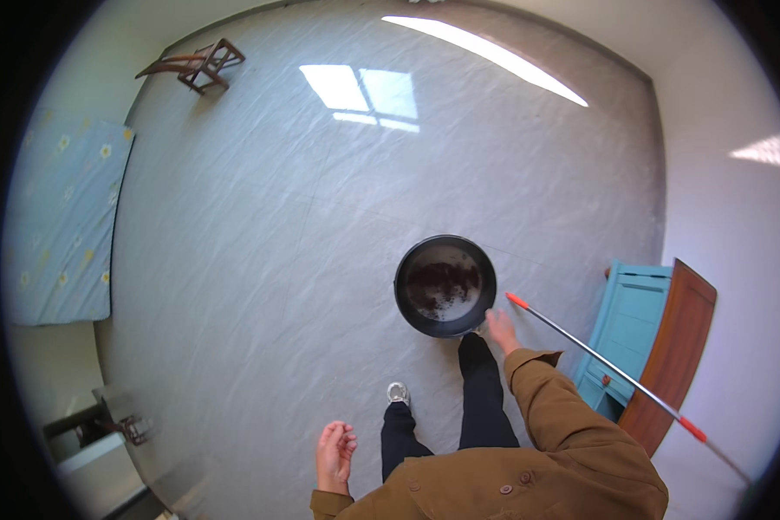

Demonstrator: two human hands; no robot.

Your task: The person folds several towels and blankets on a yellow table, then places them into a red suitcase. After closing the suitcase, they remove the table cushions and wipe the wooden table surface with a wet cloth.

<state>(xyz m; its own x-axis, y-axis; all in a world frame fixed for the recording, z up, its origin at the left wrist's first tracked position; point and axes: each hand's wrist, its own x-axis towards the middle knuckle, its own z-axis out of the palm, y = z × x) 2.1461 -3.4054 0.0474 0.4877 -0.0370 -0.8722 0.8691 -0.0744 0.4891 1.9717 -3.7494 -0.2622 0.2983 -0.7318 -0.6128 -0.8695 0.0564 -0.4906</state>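
Observation:
A round black bucket [487, 260] stands on the grey floor before me, with dark, foamy liquid inside. My right hand [503, 329] is just off its lower right rim; it looks slightly blurred, and whether it touches the rim cannot be told. A metal pole with orange ends [598, 356] slants past that hand towards the lower right, its upper tip a little apart from the fingers. My left hand [337, 455] hangs at the lower middle, over the floor, with its fingers loosely curled and nothing seen in it.
A turquoise cabinet [634, 325] with a brown wooden top [676, 357] stands at the right wall. A wooden chair [201, 65] is at the far left. Flowered light-blue fabric [71, 221] covers something at the left. My shoe [398, 393] is below the bucket.

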